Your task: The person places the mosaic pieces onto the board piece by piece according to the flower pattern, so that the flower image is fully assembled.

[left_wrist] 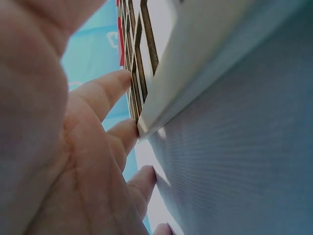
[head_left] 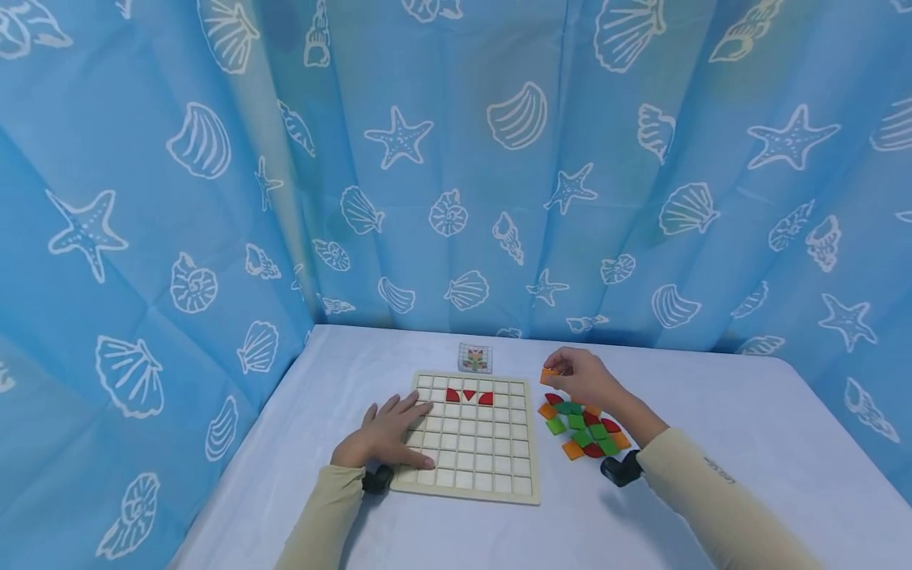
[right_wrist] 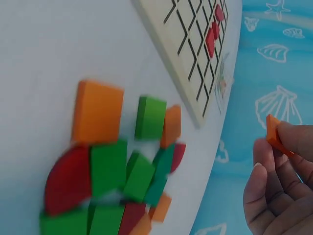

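Note:
A cream grid board (head_left: 466,497) lies flat on the table. Near its top, two red quarter-round tiles (head_left: 486,398) have a small red triangle tile (head_left: 469,394) between them. My left hand (head_left: 388,435) rests with spread fingers over the board's left side; in the left wrist view some fingertips (left_wrist: 122,81) touch its edge. Between thumb and fingers, my right hand (head_left: 587,378) pinches an orange tile (right_wrist: 275,133), raised beyond the board's upper right corner. Below that hand lies a loose pile of tiles, with green ones (right_wrist: 108,166), red ones (right_wrist: 68,181) and orange ones (right_wrist: 98,111).
A small pattern card (head_left: 475,359) in a clear cover lies behind the board. White cloth covers the table (head_left: 385,348). A blue curtain (head_left: 442,158) with white shells and starfish hangs along the back and the left side.

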A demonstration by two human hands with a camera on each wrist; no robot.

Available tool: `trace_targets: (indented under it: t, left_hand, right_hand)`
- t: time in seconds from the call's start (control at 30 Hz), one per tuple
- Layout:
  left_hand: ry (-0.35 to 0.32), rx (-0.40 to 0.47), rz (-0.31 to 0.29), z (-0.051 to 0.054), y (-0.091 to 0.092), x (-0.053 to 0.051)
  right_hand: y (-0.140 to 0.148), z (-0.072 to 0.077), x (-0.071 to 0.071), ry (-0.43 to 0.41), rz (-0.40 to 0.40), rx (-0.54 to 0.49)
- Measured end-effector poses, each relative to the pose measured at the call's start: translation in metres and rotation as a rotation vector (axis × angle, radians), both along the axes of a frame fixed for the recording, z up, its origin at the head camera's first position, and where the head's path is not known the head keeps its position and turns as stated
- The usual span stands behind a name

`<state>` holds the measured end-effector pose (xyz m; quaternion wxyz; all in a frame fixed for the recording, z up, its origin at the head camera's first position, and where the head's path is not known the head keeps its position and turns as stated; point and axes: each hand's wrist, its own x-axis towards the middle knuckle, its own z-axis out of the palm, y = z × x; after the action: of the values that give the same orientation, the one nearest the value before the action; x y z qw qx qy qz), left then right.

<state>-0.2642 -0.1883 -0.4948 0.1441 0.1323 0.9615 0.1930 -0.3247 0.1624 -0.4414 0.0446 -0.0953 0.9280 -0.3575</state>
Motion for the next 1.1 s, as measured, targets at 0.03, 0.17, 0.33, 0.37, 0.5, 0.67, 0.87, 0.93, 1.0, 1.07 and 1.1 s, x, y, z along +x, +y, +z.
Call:
trace_targets:
  t: [0.03,0.17,0.33,0.37,0.5,0.67,0.87,0.93,1.0,1.07,1.1]
  left_hand:
    - [0.001,0.000,-0.001,0.000,-0.001,0.000]
    - [0.003,-0.017,-0.004,-0.001,-0.004,0.000]
    - [0.001,-0.009,0.002,-0.003,-0.006,0.002]
    - [0.001,-0.003,0.002,-0.003,-0.007,0.002]
    - [0.001,0.003,0.010,-0.002,-0.007,0.003]
    - [0.004,0.006,0.016,0.001,-0.009,0.001]
    - [0.010,-0.011,0.008,0.001,-0.008,-0.001]
    - [0.008,-0.010,0.004,0.001,-0.007,-0.001]
    - [0.001,-0.005,-0.002,0.000,-0.006,-0.001]
    - [-0.001,-0.002,-0.013,0.000,-0.005,-0.002]
    - [0.000,-0.003,-0.019,-0.001,-0.004,-0.002]
  right_hand:
    - [-0.005,-0.001,-0.001,0.000,0.004,-0.008]
    - [-0.026,-0.008,-0.006,-0.008,0.017,-0.032]
    - [-0.052,-0.017,-0.010,-0.013,0.035,-0.062]
    - [-0.058,-0.019,-0.010,-0.019,0.032,-0.069]
    - [-0.079,-0.025,-0.011,-0.058,0.034,-0.109]
    - [-0.101,-0.028,-0.009,-0.069,0.064,-0.163]
    - [-0.121,-0.035,-0.005,-0.036,0.116,-0.183]
    - [-0.126,-0.038,-0.003,-0.029,0.135,-0.175]
    - [-0.128,-0.041,-0.001,-0.025,0.147,-0.166]
    - [-0.130,-0.043,0.001,-0.022,0.145,-0.162]
    - [-0.131,-0.043,0.002,-0.020,0.144,-0.157]
